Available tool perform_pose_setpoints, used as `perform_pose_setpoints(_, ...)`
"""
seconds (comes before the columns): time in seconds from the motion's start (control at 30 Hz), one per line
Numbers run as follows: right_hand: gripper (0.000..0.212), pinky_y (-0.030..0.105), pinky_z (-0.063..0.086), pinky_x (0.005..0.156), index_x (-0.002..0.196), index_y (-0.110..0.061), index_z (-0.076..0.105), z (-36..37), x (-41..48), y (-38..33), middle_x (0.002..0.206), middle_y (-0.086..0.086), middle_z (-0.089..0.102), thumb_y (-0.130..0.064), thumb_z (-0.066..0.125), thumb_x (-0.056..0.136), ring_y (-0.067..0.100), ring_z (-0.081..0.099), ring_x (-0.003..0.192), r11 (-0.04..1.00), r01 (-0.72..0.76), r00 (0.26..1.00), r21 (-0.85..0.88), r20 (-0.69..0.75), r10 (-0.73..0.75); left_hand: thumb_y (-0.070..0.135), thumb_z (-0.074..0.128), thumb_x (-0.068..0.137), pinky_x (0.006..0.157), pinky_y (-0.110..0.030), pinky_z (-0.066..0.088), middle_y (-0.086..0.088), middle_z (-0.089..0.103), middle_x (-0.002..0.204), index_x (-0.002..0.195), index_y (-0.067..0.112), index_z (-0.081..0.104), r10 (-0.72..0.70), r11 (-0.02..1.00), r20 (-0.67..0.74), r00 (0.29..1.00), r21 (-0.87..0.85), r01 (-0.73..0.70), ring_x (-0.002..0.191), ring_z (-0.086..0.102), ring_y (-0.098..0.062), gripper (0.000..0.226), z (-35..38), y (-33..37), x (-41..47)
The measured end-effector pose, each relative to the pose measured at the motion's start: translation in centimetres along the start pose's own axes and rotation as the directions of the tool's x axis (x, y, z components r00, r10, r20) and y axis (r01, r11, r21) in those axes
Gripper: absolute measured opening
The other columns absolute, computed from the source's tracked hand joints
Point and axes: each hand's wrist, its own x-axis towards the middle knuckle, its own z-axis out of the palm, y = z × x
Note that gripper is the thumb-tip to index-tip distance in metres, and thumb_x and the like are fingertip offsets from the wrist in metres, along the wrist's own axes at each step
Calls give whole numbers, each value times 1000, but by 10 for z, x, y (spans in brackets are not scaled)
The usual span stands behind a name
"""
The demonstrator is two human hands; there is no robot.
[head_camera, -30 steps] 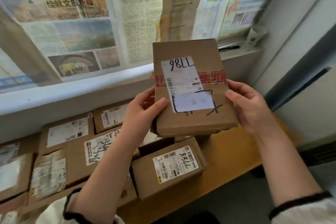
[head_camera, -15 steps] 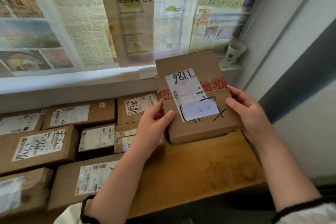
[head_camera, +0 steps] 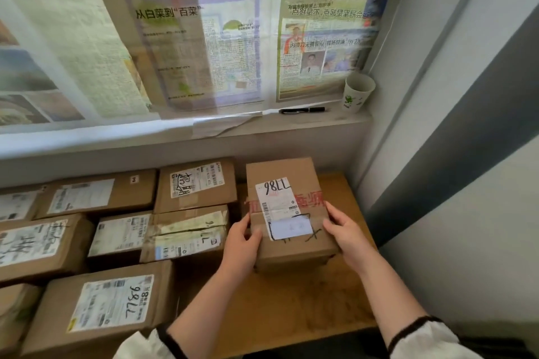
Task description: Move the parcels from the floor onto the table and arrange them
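Note:
A brown cardboard parcel (head_camera: 287,213) with a white label, handwritten digits and red tape sits low at the right end of the wooden table (head_camera: 291,306), beside the other parcels. My left hand (head_camera: 242,245) grips its near left edge, thumb on top. On its near right edge my right hand (head_camera: 347,234) holds it the same way. Whether its bottom rests fully on the wood I cannot tell. Several more labelled parcels (head_camera: 113,304) fill the table's left and middle in rows.
A window ledge (head_camera: 291,122) runs behind the table, with a black pen (head_camera: 302,110) and a white paper cup (head_camera: 358,92) on it. Newspaper sheets (head_camera: 204,32) cover the window. A wall (head_camera: 437,125) closes off the right side.
Both hands have lowered the parcel from chest height down to the table's right end, next to the other parcels. The view has shifted rightward along the table.

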Motion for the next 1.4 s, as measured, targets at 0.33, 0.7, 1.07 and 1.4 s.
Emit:
perform_pose_setpoints(0.33, 47, 13, 51, 58, 142, -29, 37, 12, 35, 2, 111, -19, 57, -18, 45, 98, 0, 58, 94, 991, -47, 997, -124, -60, 40, 21, 52, 95, 101, -34, 42, 1, 43, 141, 147, 21, 28, -16, 988, -35, 999, 150, 21, 123, 44, -13, 58, 6, -10, 20)
perform_pose_setpoints(0.7, 46, 19, 52, 61, 137, -26, 43, -16, 37, 9, 102, -18, 57, -15, 53, 94, 4, 58, 94, 995, -60, 986, -83, -159, 46, 18, 53, 94, 100, -31, 41, 0, 44, 142, 146, 22, 28, -1, 975, 96, 995, 222, -20, 127, 44, -15, 58, 19, 9, 45)
perform_pose_setpoints(1.07, 63, 39, 24, 112, 148, -15, 23, -13, 100, -66, 153, 5, 26, -23, 52, 92, 23, 24, 140, 638, 194, 910, -746, -107, -402, 27, 59, 91, 109, -50, 30, -6, 24, 153, 149, 27, 17, -303, 939, -246, 921, -240, 246, 137, 30, -29, 71, 22, 20, 16)
perform_pose_setpoints(1.4, 47, 40, 43, 96, 131, -1, 44, -10, 132, -84, 134, 20, 44, -31, 43, 95, 37, 49, 117, 273, 35, 983, -961, -17, -183, 22, 56, 92, 103, -54, 36, -21, 34, 147, 146, 15, 25, -528, 526, 471, 706, -471, 708, 127, 44, -40, 63, 44, 35, -10)
